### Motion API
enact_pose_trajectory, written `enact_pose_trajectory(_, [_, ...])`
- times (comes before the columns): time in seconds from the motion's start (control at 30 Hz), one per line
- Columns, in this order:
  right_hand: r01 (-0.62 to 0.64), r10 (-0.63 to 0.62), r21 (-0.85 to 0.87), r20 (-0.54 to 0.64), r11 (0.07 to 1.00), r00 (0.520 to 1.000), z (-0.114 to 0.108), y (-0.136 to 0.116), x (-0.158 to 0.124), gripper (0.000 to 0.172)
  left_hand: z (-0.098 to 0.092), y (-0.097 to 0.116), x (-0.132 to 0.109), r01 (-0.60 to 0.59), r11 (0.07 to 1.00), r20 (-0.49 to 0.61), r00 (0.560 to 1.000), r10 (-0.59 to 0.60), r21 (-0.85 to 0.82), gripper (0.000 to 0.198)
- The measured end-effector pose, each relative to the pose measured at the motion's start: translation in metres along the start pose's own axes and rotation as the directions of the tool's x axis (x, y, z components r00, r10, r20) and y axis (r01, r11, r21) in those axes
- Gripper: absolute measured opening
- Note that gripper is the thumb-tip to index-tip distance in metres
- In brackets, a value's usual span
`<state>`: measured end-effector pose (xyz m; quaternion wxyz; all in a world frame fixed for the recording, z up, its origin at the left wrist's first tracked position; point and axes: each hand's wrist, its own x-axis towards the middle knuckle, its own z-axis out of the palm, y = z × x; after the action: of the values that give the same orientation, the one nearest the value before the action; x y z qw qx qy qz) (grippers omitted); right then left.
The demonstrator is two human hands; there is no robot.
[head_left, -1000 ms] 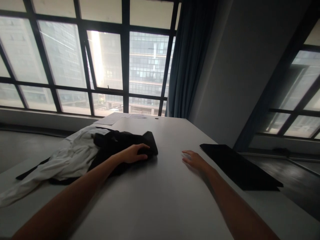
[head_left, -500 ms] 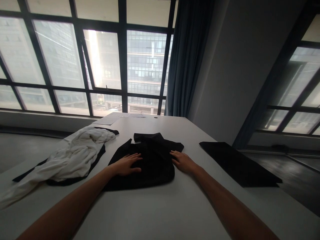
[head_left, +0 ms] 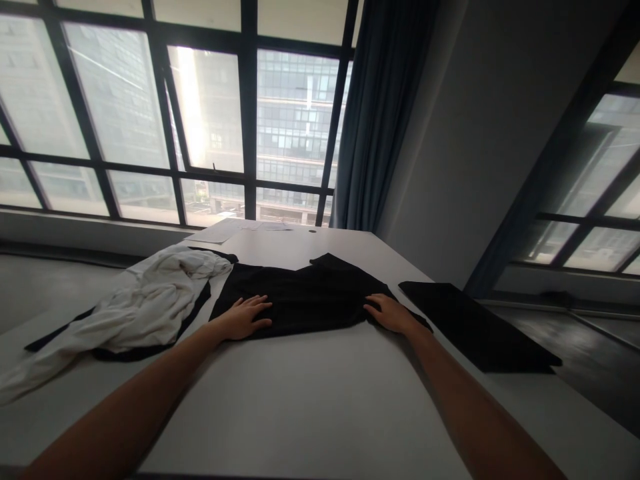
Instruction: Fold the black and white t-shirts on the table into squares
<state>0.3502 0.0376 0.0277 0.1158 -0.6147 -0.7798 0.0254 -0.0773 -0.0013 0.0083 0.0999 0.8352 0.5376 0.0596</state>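
Note:
A black garment point(head_left: 310, 297) lies spread across the middle of the white table point(head_left: 300, 400), its near edge roughly straight and a pointed corner sticking up at the back. My left hand point(head_left: 245, 317) rests flat on its near left part, fingers outstretched. On the garment's right part lies my right hand point(head_left: 390, 312), palm down with fingers extended, beside a dark piece that reaches out to the right beneath the wrist. Neither hand grips the cloth visibly. What exact kind of garment it is cannot be made out.
Left of the garment is a crumpled white cloth point(head_left: 150, 300) on top of dark fabric. A folded black cloth point(head_left: 475, 327) lies along the table's right edge. Papers point(head_left: 217, 232) rest at the far end, before the windows and a blue curtain point(head_left: 367, 133).
The black garment has gone from bunched to wider and flatter, its near edge now farther away. My right hand has moved right, my left slightly left and away.

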Motion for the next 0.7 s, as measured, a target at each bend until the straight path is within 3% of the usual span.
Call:
enact_pose_trajectory(0.1, [-0.078, 0.079, -0.006, 0.091, 0.997, 0.993, 0.009, 0.016, 0.003, 0.054, -0.005, -0.008, 0.001, 0.068, 0.998, -0.025, 0.997, -0.068, 0.009, 0.065])
enact_pose_trajectory(0.2, [-0.117, 0.114, 0.019, 0.094, 0.993, 0.989, 0.005, 0.042, 0.004, 0.053, -0.022, -0.036, -0.008, 0.172, 0.985, -0.082, 0.982, -0.169, 0.028, 0.067])
enact_pose_trajectory(0.3, [-0.148, 0.137, 0.073, 0.137, 0.986, 0.981, -0.008, 0.075, -0.001, 0.05, -0.038, -0.067, -0.027, 0.164, 0.985, -0.018, 0.986, -0.165, -0.049, 0.081])
enact_pose_trajectory(0.37, [-0.213, 0.196, 0.078, 0.177, 0.974, 0.965, -0.016, 0.093, -0.007, 0.059, -0.044, -0.081, -0.038, 0.211, 0.973, 0.018, 0.977, -0.211, -0.098, 0.083])
enact_pose_trajectory(0.5, [-0.282, 0.269, 0.044, 0.187, 0.958, 0.945, -0.022, 0.1, -0.014, 0.064, -0.047, -0.08, -0.041, 0.221, 0.959, -0.035, 0.972, -0.231, -0.18, 0.057])
enact_pose_trajectory(0.6, [-0.203, 0.184, 0.118, 0.153, 0.972, 0.971, -0.025, 0.088, -0.014, 0.043, -0.054, -0.069, -0.038, 0.194, 0.96, -0.083, 0.973, -0.214, -0.204, 0.047])
enact_pose_trajectory(0.7, [-0.148, 0.076, 0.306, 0.235, 0.94, 0.969, -0.041, 0.081, -0.022, 0.027, -0.072, -0.064, -0.051, 0.216, 0.944, -0.013, 0.974, -0.226, -0.251, 0.046])
